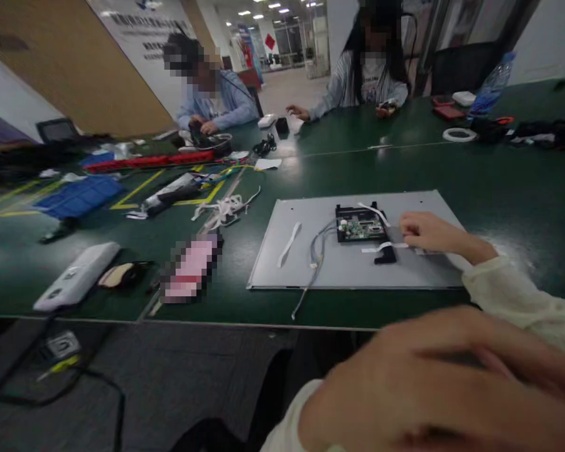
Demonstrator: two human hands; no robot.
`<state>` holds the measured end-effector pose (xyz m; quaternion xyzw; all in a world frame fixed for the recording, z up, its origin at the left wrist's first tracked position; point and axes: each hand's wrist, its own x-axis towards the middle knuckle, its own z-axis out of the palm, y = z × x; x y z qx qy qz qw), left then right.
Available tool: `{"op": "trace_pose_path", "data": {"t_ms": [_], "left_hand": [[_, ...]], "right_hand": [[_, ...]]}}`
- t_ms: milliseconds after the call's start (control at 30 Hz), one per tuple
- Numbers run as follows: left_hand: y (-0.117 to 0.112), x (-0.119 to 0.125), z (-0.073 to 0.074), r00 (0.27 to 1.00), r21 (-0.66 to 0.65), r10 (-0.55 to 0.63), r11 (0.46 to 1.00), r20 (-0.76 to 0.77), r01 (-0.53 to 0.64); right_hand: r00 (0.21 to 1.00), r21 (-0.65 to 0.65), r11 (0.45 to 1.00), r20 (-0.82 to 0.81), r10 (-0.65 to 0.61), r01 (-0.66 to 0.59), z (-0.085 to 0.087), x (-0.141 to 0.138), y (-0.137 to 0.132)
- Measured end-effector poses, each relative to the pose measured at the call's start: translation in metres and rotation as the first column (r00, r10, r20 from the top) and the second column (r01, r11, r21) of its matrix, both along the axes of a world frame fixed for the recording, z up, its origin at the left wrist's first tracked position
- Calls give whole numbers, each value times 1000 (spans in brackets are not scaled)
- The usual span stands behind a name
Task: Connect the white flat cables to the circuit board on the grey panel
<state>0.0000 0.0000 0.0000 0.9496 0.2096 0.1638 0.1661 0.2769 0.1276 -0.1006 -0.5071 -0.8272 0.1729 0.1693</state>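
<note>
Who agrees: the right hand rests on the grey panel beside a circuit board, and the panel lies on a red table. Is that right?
Not quite. The head view shows the table is dark green, not red. The right hand does rest on the grey panel beside the circuit board.

One head-worn camera looks forward and down across the green table from its near edge

The counter has a smooth, glossy dark green top with bright reflections on it. The grey panel lying on it is matt and even, probably sheet metal. The sleeve is soft cream cloth, the bottle clear plastic, the floor matt grey.
</note>
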Motion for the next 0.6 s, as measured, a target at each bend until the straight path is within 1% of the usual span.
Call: {"op": "trace_pose_path", "data": {"t_ms": [67,100,133,167,200,233,300,333,367,433,467,600], "left_hand": [[13,-6,-7,976,6,183,983,122,-185],[21,-11,-13,918,15,360,930,167,-368],[29,-17,-22,847,41,502,856,176,-516],[38,-25,-31,783,67,606,783,139,-618],[46,-33,-41,725,93,683,719,91,-689],[53,-42,-51,676,120,736,667,47,-735],[64,-59,-65,611,151,790,611,-51,-777],[67,-66,-69,610,154,788,615,-84,-773],[70,-72,-70,623,152,775,632,-109,-760],[74,-80,-69,649,147,747,665,-142,-733],[76,-84,-67,652,150,742,670,-155,-727],[91,-96,-62,619,187,763,646,-184,-740]], "right_hand": [[1000,2,1000,-7,0,0,0,0,0],[1000,2,1000,-9,2,-2,0,0,0],[1000,1,1000,-9,6,-6,0,0,0],[1000,-1,1000,-7,10,-10,0,1,1],[1000,-2,1000,-5,14,-14,0,1,1],[1000,-3,1000,-4,17,-17,0,1,1],[1000,-5,1000,-6,16,-16,1,1,1],[1000,-5,1000,-5,13,-13,1,1,1],[1000,-4,1000,-3,10,-10,1,1,1],[1000,-6,1000,8,2,-2,1,1,1],[1000,-9,1000,15,-3,3,1,0,1],[999,-17,1000,40,-3,4,1,1,3]]}}
